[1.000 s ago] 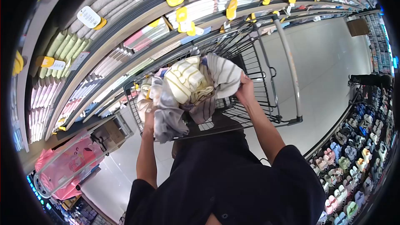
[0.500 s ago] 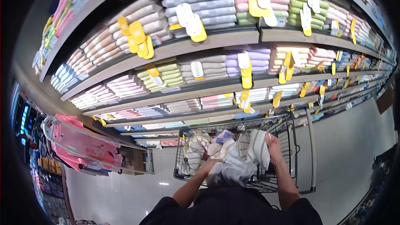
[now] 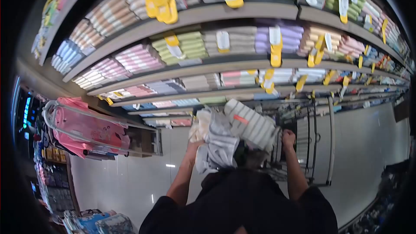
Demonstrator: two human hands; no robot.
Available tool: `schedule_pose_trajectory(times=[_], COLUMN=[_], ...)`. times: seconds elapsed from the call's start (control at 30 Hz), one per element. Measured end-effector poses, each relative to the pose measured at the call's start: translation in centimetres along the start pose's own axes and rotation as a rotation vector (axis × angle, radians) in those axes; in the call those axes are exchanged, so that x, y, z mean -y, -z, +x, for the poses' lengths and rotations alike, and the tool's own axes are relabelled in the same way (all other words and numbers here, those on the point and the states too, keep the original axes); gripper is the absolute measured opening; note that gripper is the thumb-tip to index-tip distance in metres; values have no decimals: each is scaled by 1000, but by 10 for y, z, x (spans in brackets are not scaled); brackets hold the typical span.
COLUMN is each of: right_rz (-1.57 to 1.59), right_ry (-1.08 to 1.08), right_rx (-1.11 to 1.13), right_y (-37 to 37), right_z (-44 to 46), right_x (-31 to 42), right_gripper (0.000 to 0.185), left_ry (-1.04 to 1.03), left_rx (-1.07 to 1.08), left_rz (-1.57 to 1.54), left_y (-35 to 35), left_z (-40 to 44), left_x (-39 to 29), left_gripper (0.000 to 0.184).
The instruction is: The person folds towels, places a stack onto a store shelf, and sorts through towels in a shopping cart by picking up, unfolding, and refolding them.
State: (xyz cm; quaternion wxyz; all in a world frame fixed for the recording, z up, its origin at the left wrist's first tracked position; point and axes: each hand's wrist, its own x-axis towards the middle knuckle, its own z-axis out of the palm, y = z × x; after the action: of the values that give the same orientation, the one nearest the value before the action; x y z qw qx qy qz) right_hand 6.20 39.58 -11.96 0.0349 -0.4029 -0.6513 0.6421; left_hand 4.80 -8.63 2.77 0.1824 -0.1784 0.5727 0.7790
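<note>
A white towel with grey stripes and a small orange-red patch (image 3: pixel 249 123) spreads out above the wire shopping cart (image 3: pixel 331 147). Its right end is pinched in my right hand (image 3: pixel 288 139), which is closed. My left hand (image 3: pixel 196 146) grips a bunched grey-and-white towel (image 3: pixel 219 141) at its left edge; the fingertips are partly behind the cloth. A cream patterned cloth (image 3: pixel 199 125) lies against that bunch, just above my left hand. Most of the cart's basket is covered by the towels.
Long shelves (image 3: pixel 182 67) of folded towels with yellow and white tags (image 3: pixel 276 47) run across in front. At left stands a rack with a pink shirt (image 3: pixel 86 128). Packed bedding (image 3: pixel 97 223) sits at lower left, on the shiny floor (image 3: pixel 173 177).
The striped towel has spread out and risen to the left. My left hand has moved left and up with the bunched towel. The view has shifted, putting the shelves higher.
</note>
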Motion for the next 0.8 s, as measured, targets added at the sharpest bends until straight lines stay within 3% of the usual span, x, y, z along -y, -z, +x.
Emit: schedule_pose_trajectory(times=[0.03,0.07,0.1,0.17,0.23,0.27,0.33,0.37,0.4,0.43,0.5,0.53,0.57,0.6,0.7,0.77,0.8], right_rz=[22,116,149,159,155,133,124,-102,-331,-328,-388,-450,-454,-525,-533,-243,-221], right_ry=[-55,-105,-122,-173,-240,-222,-188,-119,-58,-69,-142,-201,-206,-128,32,346,394], right_rx=[21,48,131,205,175,203,214,242,269,249,493,488,483,464,305,71,-65], right_y=[5,3,6,4,1,1,-4,-6,-4,0,10,12,13,12,2,-12,-20], right_z=[-22,-55,-71,-99,-115,-118,-114,-116,-119,-120,-115,-115,-112,-104,-108,-117,-101], right_x=[0,16,15,20,13,1,-11,-16,-25,-35,-47,-45,-56,-77,-93,-77,-100], right_gripper=[25,29,32,35,39,39,39,44,48,48,61,63,63,63,65,74,62], left_ry=[112,155,-109,-63,-93,112,58,12,-45,-387,-1063,-1088,-963,-624,-469,-450,-471], left_rx=[-53,91,157,255,424,535,618,682,612,545,412,367,316,278,324,366,379], left_rz=[14,12,214,5,598,646,685,718,842,963,1154,1213,1266,1420,1605,1607,1667], left_y=[-15,-35,-76,-122,-131,-124,-100,-91,-93,-91,-73,-60,-56,-57,-59,-62,-61], left_z=[10,16,7,1,6,18,45,52,43,38,41,49,47,46,54,63,69], left_x=[12,23,18,48,84,115,173,185,163,145,123,119,104,90,77,84,92], left_gripper=[60,62,67,73,83,80,77,74,63,60,48,48,62,75,83,76,71])
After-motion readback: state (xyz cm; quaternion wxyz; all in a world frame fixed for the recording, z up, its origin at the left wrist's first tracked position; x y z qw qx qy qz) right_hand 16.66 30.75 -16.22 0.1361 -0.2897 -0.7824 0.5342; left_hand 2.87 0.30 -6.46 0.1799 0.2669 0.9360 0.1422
